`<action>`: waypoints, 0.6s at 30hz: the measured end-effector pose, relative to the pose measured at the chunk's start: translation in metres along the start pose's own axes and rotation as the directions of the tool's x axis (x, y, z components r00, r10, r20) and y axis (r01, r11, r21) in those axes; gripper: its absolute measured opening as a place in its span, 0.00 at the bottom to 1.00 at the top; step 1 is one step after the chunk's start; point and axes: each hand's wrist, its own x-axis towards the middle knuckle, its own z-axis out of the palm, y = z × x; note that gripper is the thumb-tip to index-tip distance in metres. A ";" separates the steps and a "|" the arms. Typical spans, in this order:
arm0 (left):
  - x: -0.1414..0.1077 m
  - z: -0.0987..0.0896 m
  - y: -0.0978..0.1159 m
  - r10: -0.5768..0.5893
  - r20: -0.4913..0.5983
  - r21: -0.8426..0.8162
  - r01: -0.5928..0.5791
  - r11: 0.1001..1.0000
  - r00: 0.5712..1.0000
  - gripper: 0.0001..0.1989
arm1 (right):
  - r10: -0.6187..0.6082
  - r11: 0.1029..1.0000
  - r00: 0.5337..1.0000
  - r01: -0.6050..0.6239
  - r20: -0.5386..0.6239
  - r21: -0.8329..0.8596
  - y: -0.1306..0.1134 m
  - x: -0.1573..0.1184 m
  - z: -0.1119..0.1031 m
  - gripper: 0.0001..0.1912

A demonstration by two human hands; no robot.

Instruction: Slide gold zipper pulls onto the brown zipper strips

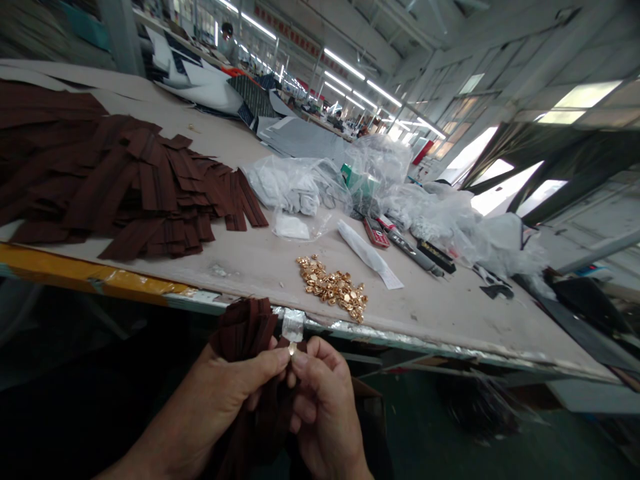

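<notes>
Below the table's front edge, my left hand (215, 393) is wrapped round a bundle of dark brown zipper strips (245, 330). Its thumb meets a small gold metal piece (293, 348) at one strip. My right hand (325, 393) pinches that same gold piece from the other side, fingers curled. Just above the fingertips, a clear taped patch (293, 325) sits on the table edge. A heap of small gold pieces (333, 287) lies on the table close to the edge.
Many brown strips (145, 180) are piled on the table (250, 260) at left. Behind the gold heap are plastic bags (300, 183), a white paper strip (367, 253), a red box (376, 232), a marker-like tool (410, 248) and a black box (436, 256). A person (227, 43) is far back.
</notes>
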 end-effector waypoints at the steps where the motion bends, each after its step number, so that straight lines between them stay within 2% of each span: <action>1: 0.000 0.000 0.000 0.010 -0.007 0.000 -0.010 1.000 1.000 0.15 | -0.001 1.000 1.000 0.001 0.003 -0.020 -0.001 0.001 -0.001 0.19; 8: 0.004 -0.012 -0.012 0.068 0.048 0.086 -0.072 0.994 0.997 0.16 | -0.039 0.968 0.999 0.046 0.030 -0.245 -0.002 0.001 -0.014 0.19; 11: 0.007 -0.015 -0.013 0.090 0.023 0.135 -0.092 0.987 0.996 0.16 | -0.049 0.969 0.999 0.044 -0.014 -0.242 0.000 -0.001 -0.014 0.20; 14: 0.008 -0.015 -0.013 0.131 0.003 0.111 -0.131 0.985 0.991 0.15 | -0.027 0.979 0.999 0.019 -0.035 -0.204 0.000 -0.001 -0.014 0.20; 18: 0.007 -0.017 -0.014 0.076 0.024 0.064 -0.077 0.995 0.997 0.15 | -0.001 0.986 1.000 -0.001 -0.012 -0.164 -0.002 0.001 -0.015 0.19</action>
